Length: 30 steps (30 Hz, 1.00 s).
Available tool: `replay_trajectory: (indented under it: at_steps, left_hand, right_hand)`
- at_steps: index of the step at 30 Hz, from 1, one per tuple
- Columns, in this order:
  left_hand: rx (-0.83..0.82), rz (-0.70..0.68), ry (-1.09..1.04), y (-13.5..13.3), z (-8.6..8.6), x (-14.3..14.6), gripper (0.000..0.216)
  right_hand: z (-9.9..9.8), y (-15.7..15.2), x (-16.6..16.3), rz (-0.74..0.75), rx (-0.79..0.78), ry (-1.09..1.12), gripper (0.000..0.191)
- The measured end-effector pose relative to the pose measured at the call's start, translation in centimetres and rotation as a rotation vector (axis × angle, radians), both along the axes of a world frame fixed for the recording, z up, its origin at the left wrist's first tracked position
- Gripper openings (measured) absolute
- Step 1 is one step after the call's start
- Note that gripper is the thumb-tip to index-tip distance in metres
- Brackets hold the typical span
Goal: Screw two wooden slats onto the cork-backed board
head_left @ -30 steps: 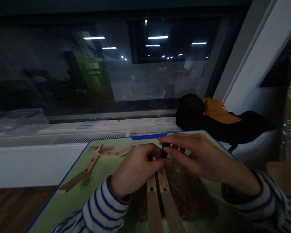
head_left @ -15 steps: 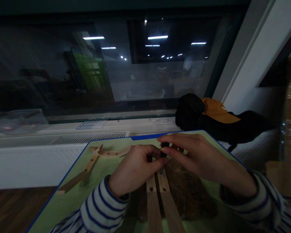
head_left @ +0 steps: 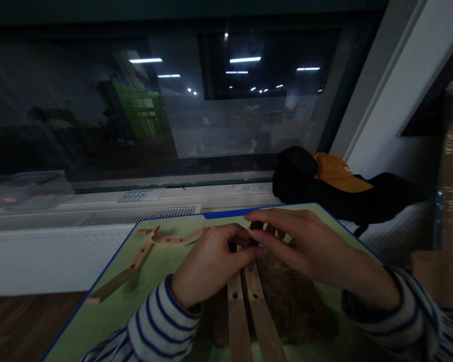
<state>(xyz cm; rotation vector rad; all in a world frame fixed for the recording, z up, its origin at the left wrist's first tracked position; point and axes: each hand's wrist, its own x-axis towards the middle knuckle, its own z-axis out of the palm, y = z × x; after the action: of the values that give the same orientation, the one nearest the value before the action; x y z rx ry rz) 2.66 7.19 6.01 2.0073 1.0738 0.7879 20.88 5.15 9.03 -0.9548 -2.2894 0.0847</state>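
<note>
A small black-handled screwdriver point(head_left: 256, 225) stands nearly upright between my hands, its metal tip pointing down at the right of two pale wooden strips point(head_left: 255, 291). My right hand point(head_left: 305, 239) pinches the top of the handle between thumb and fingers. Lower down, my left hand point(head_left: 213, 264) closes its thumb and fingers round the tool, hiding part of it. The left wooden strip point(head_left: 234, 304) runs alongside, a dark hole showing in it. Both strips rest over a dark brown block point(head_left: 298, 306). Whether the tip sits in a screw is too dark to tell.
An angled wooden piece with holes point(head_left: 139, 256) lies at the left of the green, blue-edged table point(head_left: 113, 306). Beyond are a radiator point(head_left: 60, 256), a clear plastic box point(head_left: 30, 188) on the sill, and a black bag point(head_left: 294, 173) with an orange cap point(head_left: 342, 172).
Almost nothing differs. Both hands keep their hold on the screwdriver in nearly the same place, and the wooden strips stay put.
</note>
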Motion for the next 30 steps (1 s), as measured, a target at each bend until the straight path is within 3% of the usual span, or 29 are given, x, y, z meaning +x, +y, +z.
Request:
replay_trajectory:
  at_steps: [7,30]
  left_hand:
    - [-0.012,-0.009,-0.02,-0.05,0.15,-0.05,0.013]
    - [0.021,-0.004,0.086,-0.24,0.42,-0.15,0.024]
  right_hand:
    - [0.13,-0.23,-0.07,0.029,0.005,-0.017,0.037]
    - [-0.61,0.3,-0.2,-0.006,0.129,-0.059,0.027]
